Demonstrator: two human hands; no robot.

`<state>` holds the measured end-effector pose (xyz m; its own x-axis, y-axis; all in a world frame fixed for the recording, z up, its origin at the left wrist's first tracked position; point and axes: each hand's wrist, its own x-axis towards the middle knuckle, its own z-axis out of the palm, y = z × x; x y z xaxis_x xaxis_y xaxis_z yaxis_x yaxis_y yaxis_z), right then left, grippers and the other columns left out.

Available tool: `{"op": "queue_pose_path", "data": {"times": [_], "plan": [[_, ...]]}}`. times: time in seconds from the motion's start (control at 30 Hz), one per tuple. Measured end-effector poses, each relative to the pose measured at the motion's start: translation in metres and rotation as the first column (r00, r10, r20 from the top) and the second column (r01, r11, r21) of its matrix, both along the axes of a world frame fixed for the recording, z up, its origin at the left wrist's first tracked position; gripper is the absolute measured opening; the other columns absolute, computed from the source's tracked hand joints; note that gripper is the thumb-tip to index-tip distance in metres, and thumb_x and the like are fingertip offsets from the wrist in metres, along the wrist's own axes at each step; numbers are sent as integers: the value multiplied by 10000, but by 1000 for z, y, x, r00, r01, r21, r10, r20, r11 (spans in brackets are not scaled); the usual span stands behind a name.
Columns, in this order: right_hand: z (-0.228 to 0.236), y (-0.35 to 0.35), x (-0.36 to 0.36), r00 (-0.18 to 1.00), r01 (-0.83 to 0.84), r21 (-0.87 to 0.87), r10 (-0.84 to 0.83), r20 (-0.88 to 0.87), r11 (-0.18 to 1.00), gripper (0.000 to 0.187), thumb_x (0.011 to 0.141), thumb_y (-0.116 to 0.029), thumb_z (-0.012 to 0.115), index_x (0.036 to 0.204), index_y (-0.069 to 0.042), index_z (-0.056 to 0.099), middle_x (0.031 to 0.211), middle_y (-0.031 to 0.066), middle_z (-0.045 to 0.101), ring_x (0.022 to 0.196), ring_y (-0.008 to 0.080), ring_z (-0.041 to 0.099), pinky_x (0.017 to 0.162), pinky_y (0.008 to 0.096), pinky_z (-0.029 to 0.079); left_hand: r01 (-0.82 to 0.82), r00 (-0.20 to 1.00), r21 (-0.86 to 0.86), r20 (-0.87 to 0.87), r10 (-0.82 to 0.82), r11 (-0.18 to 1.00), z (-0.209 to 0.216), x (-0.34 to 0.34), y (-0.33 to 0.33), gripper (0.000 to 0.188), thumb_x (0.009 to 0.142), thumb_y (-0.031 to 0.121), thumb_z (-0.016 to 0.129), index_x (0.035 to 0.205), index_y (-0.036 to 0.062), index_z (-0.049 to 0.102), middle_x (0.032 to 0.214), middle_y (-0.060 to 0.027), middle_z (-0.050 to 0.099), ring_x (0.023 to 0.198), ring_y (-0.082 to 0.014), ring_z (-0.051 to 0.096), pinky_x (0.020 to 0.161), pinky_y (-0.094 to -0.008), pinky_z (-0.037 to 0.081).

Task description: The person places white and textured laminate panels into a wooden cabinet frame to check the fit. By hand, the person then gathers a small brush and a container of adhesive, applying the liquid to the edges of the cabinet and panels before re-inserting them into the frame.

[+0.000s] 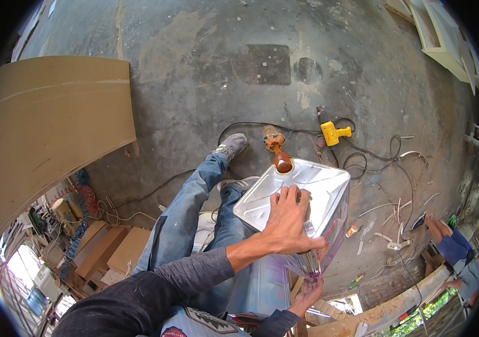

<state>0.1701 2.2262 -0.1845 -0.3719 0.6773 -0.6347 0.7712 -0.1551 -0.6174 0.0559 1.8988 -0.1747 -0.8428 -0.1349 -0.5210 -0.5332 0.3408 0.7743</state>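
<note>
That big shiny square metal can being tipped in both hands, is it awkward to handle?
Probably. The metal can looks bulky, since the left hand spreads across its top face while the right hand props a lower corner. Its smooth, glossy sides may be slippery. Brown liquid shows at the spout, so its weight likely shifts when tilted.

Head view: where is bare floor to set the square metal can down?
Bare concrete floor lies between the curved fibreboard sheet and the yellow power drill. Right of the square metal can, black cables and wood offcuts crowd it.
</note>
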Motion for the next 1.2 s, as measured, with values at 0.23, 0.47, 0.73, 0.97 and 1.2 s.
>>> {"op": "queue_pose_path", "data": {"times": [0.23, 0.47, 0.73, 0.97, 1.2], "plan": [[3, -2, 0, 1000, -10, 1, 10, -19, 1000, 352, 887, -210, 670, 1085, 75, 609, 1035, 153, 639, 970, 239, 601, 876, 365, 453, 6, 1000, 9, 6, -6, 1000, 1, -1, -1, 948, 532, 515, 800, 1199, -84, 491, 1123, -221, 457, 1096, -336, 415, 932, -462, 319], [5, -4, -1, 1000, -10, 20, 10, -9, 1000, 367, 889, -214, 663, 1095, 84, 607, 1047, 157, 641, 977, 245, 605, 890, 367, 451, 2, 1000, 10, -2, -2, 1000, 2, 0, -2, 946, 533, 510, 796, 1203, -83, 486, 1120, -226, 458, 1097, -338, 412, 933, -464, 320], [9, -5, 0, 999, -33, 22, 33, 6, 999, 376, 892, -235, 653, 1100, 75, 610, 1053, 153, 648, 989, 242, 608, 911, 366, 437, 11, 1000, 29, 12, -12, 1000, 3, -1, -3, 947, 536, 515, 792, 1204, -82, 485, 1107, -220, 454, 1095, -338, 409, 932, -463, 320], [16, -13, -2, 999, -46, 30, 45, 13, 998, 376, 890, -250, 642, 1102, 59, 613, 1050, 140, 650, 1004, 238, 595, 929, 371, 421, 1, 1000, 24, -13, -1, 1000, 3, 1, -3, 941, 544, 516, 791, 1201, -86, 486, 1109, -224, 457, 1083, -338, 413, 929, -465, 318], [17, -11, -1, 999, -50, 27, 50, 22, 998, 383, 898, -261, 627, 1112, 55, 612, 1067, 138, 640, 1028, 237, 580, 946, 377, 411, 7, 1000, 31, -8, -7, 1000, 6, 0, -3, 937, 545, 511, 791, 1199, -87, 488, 1102, -226, 460, 1078, -338, 414, 925, -465, 317]]}}
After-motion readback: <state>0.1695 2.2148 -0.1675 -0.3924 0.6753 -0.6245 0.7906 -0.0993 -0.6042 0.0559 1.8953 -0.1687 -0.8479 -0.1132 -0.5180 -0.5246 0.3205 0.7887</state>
